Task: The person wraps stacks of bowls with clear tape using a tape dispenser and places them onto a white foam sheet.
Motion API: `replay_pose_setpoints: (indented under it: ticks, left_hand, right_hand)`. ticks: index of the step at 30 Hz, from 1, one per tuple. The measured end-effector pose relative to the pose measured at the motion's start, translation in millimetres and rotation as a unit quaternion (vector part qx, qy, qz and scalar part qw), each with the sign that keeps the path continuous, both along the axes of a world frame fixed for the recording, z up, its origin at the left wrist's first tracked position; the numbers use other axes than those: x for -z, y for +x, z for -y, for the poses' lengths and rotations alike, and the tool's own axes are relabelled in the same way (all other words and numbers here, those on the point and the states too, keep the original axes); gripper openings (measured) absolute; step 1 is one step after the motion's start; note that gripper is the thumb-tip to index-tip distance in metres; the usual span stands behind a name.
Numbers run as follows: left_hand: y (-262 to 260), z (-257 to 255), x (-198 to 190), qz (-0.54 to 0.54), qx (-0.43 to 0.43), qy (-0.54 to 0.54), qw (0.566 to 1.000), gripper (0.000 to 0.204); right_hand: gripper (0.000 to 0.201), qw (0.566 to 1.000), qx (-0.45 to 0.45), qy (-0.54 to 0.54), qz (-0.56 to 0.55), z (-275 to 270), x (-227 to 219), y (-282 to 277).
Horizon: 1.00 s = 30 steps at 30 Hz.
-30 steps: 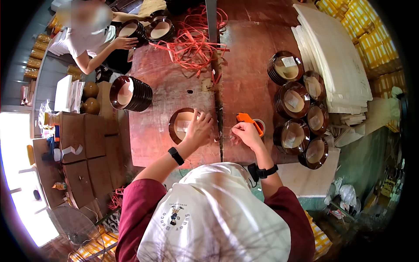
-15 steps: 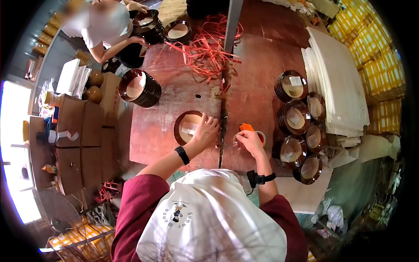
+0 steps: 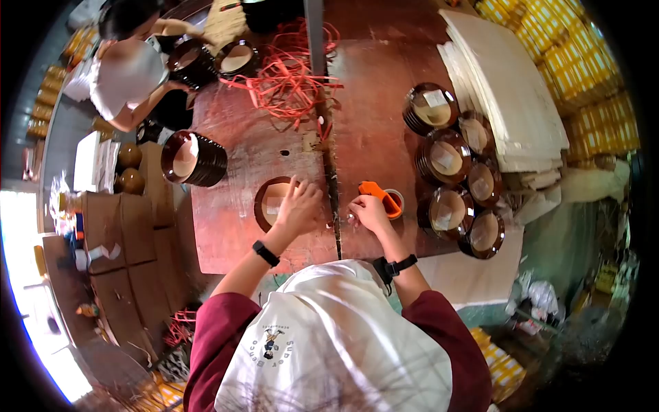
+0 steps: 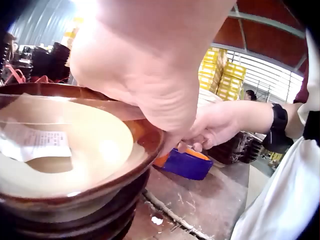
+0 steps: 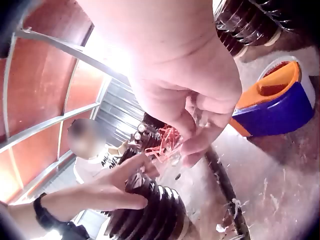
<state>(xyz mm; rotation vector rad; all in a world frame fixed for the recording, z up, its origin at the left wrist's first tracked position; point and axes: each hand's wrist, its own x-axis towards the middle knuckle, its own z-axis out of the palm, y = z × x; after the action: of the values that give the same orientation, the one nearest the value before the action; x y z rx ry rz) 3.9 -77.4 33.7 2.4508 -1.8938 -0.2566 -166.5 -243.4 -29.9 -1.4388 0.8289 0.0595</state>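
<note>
A stack of dark brown bowls (image 3: 265,220) with cream insides stands on the red table, a printed paper label (image 4: 42,144) in the top one. My left hand (image 3: 300,206) rests over its right rim, fingers mostly straight along the side in the right wrist view. A clear strip (image 4: 75,103) crosses the top bowl. My right hand (image 3: 371,213) is to the right, just past the table seam. Its thumb and fingertips pinch a small shiny piece that looks like clear tape. Close beyond that hand sits an orange and blue tape dispenser (image 5: 275,107).
More bowl stacks (image 3: 443,161) stand at the right beside white sheets (image 3: 504,89). Another stack (image 3: 195,159) is at the left table edge. Red strapping (image 3: 288,79) lies tangled near an upright post (image 3: 315,34). Someone (image 3: 127,75) handles bowls at the back left.
The head view has swung, shifting everything in it. My hands keep nearly the same places beside the bowl stack and dispenser. The other person has leaned farther over the bowls.
</note>
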Motion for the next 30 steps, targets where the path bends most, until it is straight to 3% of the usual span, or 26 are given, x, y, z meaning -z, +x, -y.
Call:
replay_pose_setpoints:
  ticks: [3, 5, 8, 11, 12, 15, 18, 24, 27, 30]
  left_hand:
    - [2.5, -7.2, -3.1, -0.056, 0.003, -0.054, 0.997, 0.056]
    - [1.8, -4.8, -8.0, -0.076, 0.002, -0.030, 0.997, 0.057]
    - [0.5, -1.2, -9.9, -0.089, 0.006, -0.027, 0.996, 0.054]
    - [-1.1, 1.1, -9.4, -0.087, 0.007, -0.017, 0.996, 0.055]
    - [-1.1, 0.9, -8.2, -0.087, 0.007, -0.014, 0.996, 0.054]
    - [-3.6, 3.3, -8.8, -0.070, 0.003, -0.018, 0.997, 0.053]
    - [-5.5, 5.7, -9.7, -0.074, 0.002, -0.002, 0.997, 0.050]
    - [-6.0, 7.1, -7.4, -0.080, -0.006, 0.000, 0.997, 0.047]
    - [-6.3, 8.1, -7.0, -0.095, -0.009, -0.027, 0.995, 0.042]
    - [-7.3, 7.8, -4.4, -0.097, -0.011, -0.034, 0.995, 0.042]
  right_hand:
    - [0.015, 0.998, -0.001, -0.046, -0.042, -12.9, -5.6, 7.8]
    - [0.014, 0.998, 0.042, -0.011, -0.038, -21.4, 0.2, 13.6]
    - [0.013, 0.999, 0.027, -0.038, 0.023, -29.0, 34.0, 22.7]
    - [0.011, 0.999, 0.013, -0.051, 0.002, -35.7, 22.1, 33.3]
    - [0.011, 0.999, 0.037, -0.015, 0.027, -44.4, 40.0, 37.6]
    - [0.011, 0.985, 0.029, -0.145, 0.087, -56.7, 65.7, 51.2]
    - [0.013, 0.999, 0.000, -0.026, 0.022, -53.6, 56.5, 54.8]
    - [0.017, 0.990, 0.047, -0.080, 0.108, -70.0, 39.6, 66.8]
    - [0.017, 0.997, 0.033, -0.066, 0.037, -75.6, 61.8, 74.2]
    - [0.016, 0.997, 0.061, 0.045, 0.030, -77.3, 79.1, 75.8]
